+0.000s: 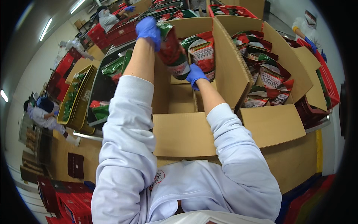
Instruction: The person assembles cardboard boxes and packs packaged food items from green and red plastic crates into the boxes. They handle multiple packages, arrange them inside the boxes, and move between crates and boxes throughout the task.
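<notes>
My left hand [148, 30], in a blue glove, grips the top of a red and green plastic food pouch [174, 53], blurred and tilted over an open cardboard box [184, 134]. My right hand [197, 75], gloved too, is curled at the pouch's lower corner, beside a cardboard divider [198, 100] inside the box. Whether its fingers hold the pouch, the divider or the pouch behind cannot be made out. A second printed pouch [202, 53] stands upright in the box's far right part. Bare cardboard shows in the near left part.
To the right, another open box [274, 123] holds several pouches [270, 75]. A black crate [100, 86] and a yellow crate [88, 112] with pouches stand left. Red crates [327, 72] flank the far right. Co-workers [107, 21] in white are at the back and sides.
</notes>
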The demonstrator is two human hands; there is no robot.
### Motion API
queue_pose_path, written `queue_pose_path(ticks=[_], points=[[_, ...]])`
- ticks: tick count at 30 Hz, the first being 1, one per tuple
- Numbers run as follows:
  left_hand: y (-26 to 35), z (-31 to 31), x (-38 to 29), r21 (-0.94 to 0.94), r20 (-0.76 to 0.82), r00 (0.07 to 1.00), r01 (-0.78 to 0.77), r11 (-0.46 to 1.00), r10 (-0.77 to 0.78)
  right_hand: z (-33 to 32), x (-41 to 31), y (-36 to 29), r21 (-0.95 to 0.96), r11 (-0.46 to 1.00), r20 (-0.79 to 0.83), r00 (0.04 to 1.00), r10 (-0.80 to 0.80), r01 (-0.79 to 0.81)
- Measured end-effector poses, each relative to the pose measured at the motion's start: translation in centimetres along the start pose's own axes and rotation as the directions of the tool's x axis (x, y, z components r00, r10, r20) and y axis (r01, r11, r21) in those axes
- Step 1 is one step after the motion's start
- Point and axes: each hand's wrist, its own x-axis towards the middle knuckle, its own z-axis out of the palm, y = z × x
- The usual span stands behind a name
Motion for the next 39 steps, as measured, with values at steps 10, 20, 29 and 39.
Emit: queue_pose_path(ticks=[10, 20, 29, 39], points=[[4.3, 8.5, 3.3, -0.463, 0.158, 0.876, 0.474, 0.749, -0.456, 1.5, 2.7, 1.0, -0.239, 0.966, 0.258, 0.965, -0.035, 0.099], [11.1, 28.3, -0.3, -0.466, 0.674, 0.164, 0.851, -0.243, -0.72, 1.3, 2.5, 1.5, 0.198, 0.954, 0.277, 0.946, 0.166, -0.226], [-1.0, 8.9, 8.9, -0.489, 0.854, 0.504, 0.694, 0.528, 0.129, 3.1, 4.2, 3.6, -0.627, 0.514, 0.46, 0.811, -0.362, 0.585], [-22.2, 7.9, 0.0, -0.183, 0.679, 0.669, -0.247, 0.952, 0.304, 1.1, 2.6, 1.2, -0.441, 0.884, 0.18, 0.98, -0.082, 0.155]])
